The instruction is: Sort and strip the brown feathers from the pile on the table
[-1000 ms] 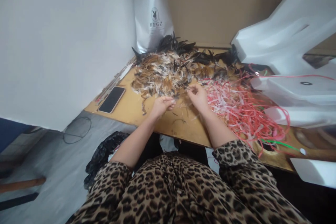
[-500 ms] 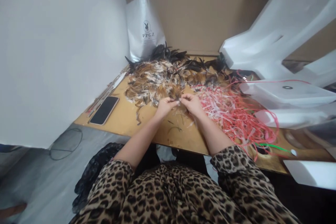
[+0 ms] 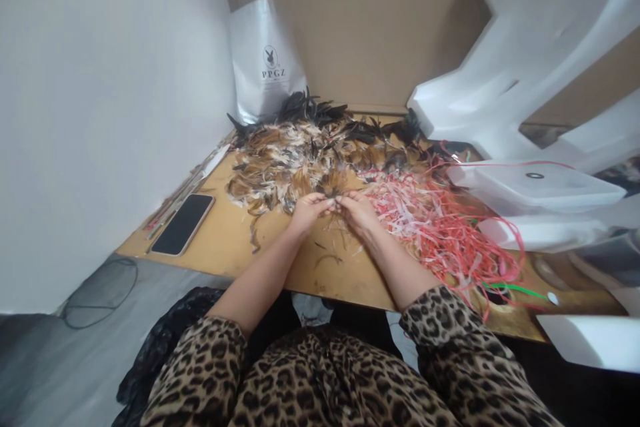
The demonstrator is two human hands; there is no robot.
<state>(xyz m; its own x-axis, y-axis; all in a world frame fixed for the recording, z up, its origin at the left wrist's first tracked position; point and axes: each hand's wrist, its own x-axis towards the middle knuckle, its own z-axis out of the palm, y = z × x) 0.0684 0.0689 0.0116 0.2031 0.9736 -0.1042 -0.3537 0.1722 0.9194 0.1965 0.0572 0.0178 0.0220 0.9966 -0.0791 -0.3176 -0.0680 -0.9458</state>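
Head view: phone [image 3: 183, 225], laid flat on table [image 3: 223, 233]; printed white bag [image 3: 265, 67], stood behind; brown-and-black feathers [image 3: 295, 153], heaped before the bag; left hand [image 3: 307, 210], thumb and fingers pinched on small feather tuft [image 3: 333, 181], held at the heap's near edge; right hand [image 3: 357, 210], fingertips likewise pressed together on the tuft's base; red-and-pink strips [image 3: 445, 233], tangled beside; large white apparatus [image 3: 500, 80], seen at far right
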